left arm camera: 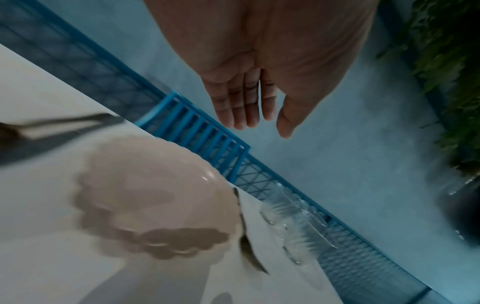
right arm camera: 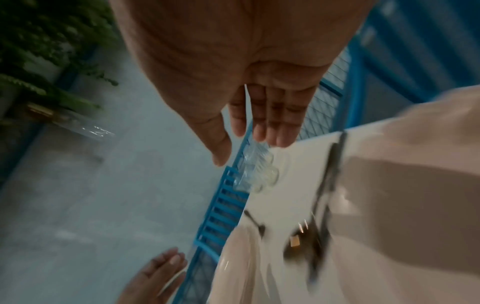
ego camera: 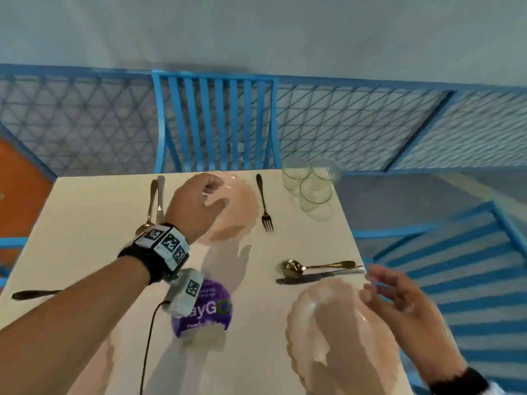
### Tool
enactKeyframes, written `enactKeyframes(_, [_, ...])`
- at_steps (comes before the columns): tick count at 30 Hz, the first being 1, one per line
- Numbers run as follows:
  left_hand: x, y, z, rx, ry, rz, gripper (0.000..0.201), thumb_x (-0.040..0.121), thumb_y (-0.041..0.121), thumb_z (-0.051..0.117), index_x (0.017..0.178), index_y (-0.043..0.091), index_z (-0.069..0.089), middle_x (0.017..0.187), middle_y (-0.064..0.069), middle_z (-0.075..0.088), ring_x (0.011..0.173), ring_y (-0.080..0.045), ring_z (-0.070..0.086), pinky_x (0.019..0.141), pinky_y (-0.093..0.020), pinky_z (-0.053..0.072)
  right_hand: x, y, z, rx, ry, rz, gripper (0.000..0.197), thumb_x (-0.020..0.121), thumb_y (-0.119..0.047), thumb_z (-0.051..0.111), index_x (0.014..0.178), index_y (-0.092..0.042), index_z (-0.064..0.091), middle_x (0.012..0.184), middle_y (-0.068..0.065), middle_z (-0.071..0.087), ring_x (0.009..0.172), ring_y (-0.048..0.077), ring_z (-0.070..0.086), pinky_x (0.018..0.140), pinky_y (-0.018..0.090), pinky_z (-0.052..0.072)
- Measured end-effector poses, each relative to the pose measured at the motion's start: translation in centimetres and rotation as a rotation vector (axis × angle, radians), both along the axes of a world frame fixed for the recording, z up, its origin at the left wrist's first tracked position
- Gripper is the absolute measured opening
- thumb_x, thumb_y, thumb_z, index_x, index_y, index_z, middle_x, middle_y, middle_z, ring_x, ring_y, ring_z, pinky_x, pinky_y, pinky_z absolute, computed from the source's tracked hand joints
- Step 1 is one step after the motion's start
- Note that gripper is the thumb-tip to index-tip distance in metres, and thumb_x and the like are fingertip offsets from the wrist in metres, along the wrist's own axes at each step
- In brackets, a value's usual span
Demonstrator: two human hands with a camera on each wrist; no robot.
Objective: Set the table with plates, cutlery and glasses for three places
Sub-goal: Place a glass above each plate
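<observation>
While both hands, the left hand (ego camera: 196, 201) and right hand (ego camera: 399, 306), are hovering spread and empty over scalloped pink plates (ego camera: 239, 206), the three glasses (ego camera: 309, 183) are standing clustered, awaiting distribution.

Pale pink scalloped plate at far place (ego camera: 236, 206): glossy, smooth, glazed look, highlight on rim. Second pale pink scalloped plate at right place (ego camera: 328, 323): same gloss. Three clear ribbed drinking glasses (ego camera: 309, 183): transparent glass, fluted walls. Dark metal fork (ego camera: 263, 203), gold-toned metal spoon (ego camera: 310, 266), metal knife (ego camera: 313, 276): polished, reflective. White square table (ego camera: 85, 238): smooth, matt. Blue slatted chair (ego camera: 214, 121): painted, satin.
</observation>
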State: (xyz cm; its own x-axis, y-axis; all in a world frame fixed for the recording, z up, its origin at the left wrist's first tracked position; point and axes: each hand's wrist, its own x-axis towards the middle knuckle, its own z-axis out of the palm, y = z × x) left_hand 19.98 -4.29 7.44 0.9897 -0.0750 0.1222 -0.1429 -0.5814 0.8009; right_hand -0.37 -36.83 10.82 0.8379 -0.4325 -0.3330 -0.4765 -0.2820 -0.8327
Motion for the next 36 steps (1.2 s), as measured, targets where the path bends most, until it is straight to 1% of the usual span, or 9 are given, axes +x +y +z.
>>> enactKeyframes(4, [4.4, -9.1, -2.0, -0.093, 0.081, -0.057, 0.049, 0.081, 0.023, 0.079, 0.125, 0.02, 0.057, 0.124, 0.004, 0.06, 0.115, -0.012, 0.057, 0.1, -0.033, 0.049, 10.8, -1.6, -3.0, -0.066, -0.043, 0.035, 0.07, 0.076, -0.03, 0.085, 0.135, -0.022, 0.048, 0.129, -0.007, 0.056, 0.117, 0.013, 0.056, 0.09, 0.026, 0.043])
enactKeyframes(10, [10.4, -15.9, -6.8, -0.069, 0.21, -0.041, 0.088, 0.076, 0.02, 0.085, 0.149, 0.014, 0.036, 0.146, -0.004, 0.048, 0.133, -0.021, 0.048, 0.11, -0.038, 0.041, 20.1, -1.4, -9.1, -0.071, -0.049, 0.027, 0.102, 0.066, -0.035, 0.091, 0.147, -0.019, 0.031, 0.144, 0.0, 0.044, 0.131, 0.019, 0.046, 0.101, 0.03, 0.044])
enactKeyframes(13, [12.7, -17.4, -8.8, -0.089, 0.247, -0.035, 0.102, 0.071, 0.017, 0.088, 0.153, 0.014, 0.028, 0.15, -0.005, 0.046, 0.138, -0.021, 0.044, 0.113, -0.036, 0.037, 22.2, -0.8, -10.4, -0.014, -0.075, -0.002, 0.104, 0.068, -0.023, 0.091, 0.149, -0.016, 0.026, 0.144, 0.001, 0.041, 0.128, 0.019, 0.046, 0.064, -0.002, 0.043])
enactKeyframes(14, [13.2, -17.6, -9.4, -0.104, 0.256, -0.029, 0.105, 0.07, 0.017, 0.09, 0.154, 0.014, 0.027, 0.151, -0.005, 0.045, 0.139, -0.021, 0.043, 0.113, -0.036, 0.037, 22.7, -0.5, -10.6, 0.015, -0.092, 0.002, 0.104, 0.068, -0.019, 0.091, 0.149, -0.015, 0.026, 0.144, 0.002, 0.042, 0.124, 0.019, 0.047, 0.051, -0.004, 0.039])
enactKeyframes(17, [14.4, -18.2, -10.8, -0.131, 0.254, -0.05, 0.107, 0.063, 0.018, 0.093, 0.151, 0.017, 0.032, 0.145, -0.003, 0.05, 0.133, -0.021, 0.049, 0.111, -0.042, 0.042, 23.6, -0.2, -11.5, 0.014, -0.133, 0.01, 0.104, 0.065, -0.021, 0.092, 0.146, -0.016, 0.028, 0.137, 0.004, 0.048, 0.114, 0.016, 0.05, 0.048, -0.006, 0.035])
enactKeyframes(20, [14.9, -18.8, -11.4, -0.183, 0.242, -0.061, 0.092, 0.062, 0.015, 0.092, 0.139, 0.02, 0.043, 0.118, 0.009, 0.057, 0.11, -0.012, 0.06, 0.098, -0.03, 0.051, 23.9, 0.0, -11.6, -0.023, -0.14, 0.012, 0.092, 0.068, -0.024, 0.091, 0.141, -0.017, 0.035, 0.118, -0.007, 0.051, 0.103, 0.01, 0.049, 0.056, 0.0, 0.038])
enactKeyframes(22, [14.9, -19.2, -11.5, -0.213, 0.235, -0.059, 0.083, 0.063, 0.017, 0.093, 0.132, 0.021, 0.047, 0.109, 0.016, 0.06, 0.097, -0.002, 0.061, 0.087, -0.019, 0.049, 23.9, 0.1, -11.6, -0.047, -0.142, 0.015, 0.087, 0.068, -0.027, 0.09, 0.139, -0.019, 0.039, 0.114, -0.011, 0.051, 0.101, 0.007, 0.049, 0.073, 0.011, 0.038])
enactKeyframes(24, [15.0, -19.6, -11.8, -0.275, 0.232, -0.07, 0.082, 0.06, 0.021, 0.095, 0.128, 0.021, 0.05, 0.113, 0.013, 0.066, 0.1, -0.002, 0.065, 0.092, -0.027, 0.053, 23.9, 0.1, -11.8, -0.058, -0.148, 0.017, 0.085, 0.069, -0.028, 0.09, 0.137, -0.02, 0.04, 0.113, -0.013, 0.051, 0.101, 0.007, 0.049, 0.081, 0.019, 0.037])
enactKeyframes(36, [11.6, -16.9, -10.6, -0.335, 0.183, 0.006, 0.08, 0.053, 0.031, 0.092, 0.119, 0.031, 0.047, 0.115, 0.009, 0.064, 0.106, -0.017, 0.064, 0.096, -0.046, 0.053, 22.6, -0.8, -12.0, -0.138, -0.184, 0.07, 0.074, 0.07, -0.033, 0.087, 0.125, -0.027, 0.04, 0.117, -0.009, 0.056, 0.104, 0.015, 0.057, 0.082, 0.027, 0.041])
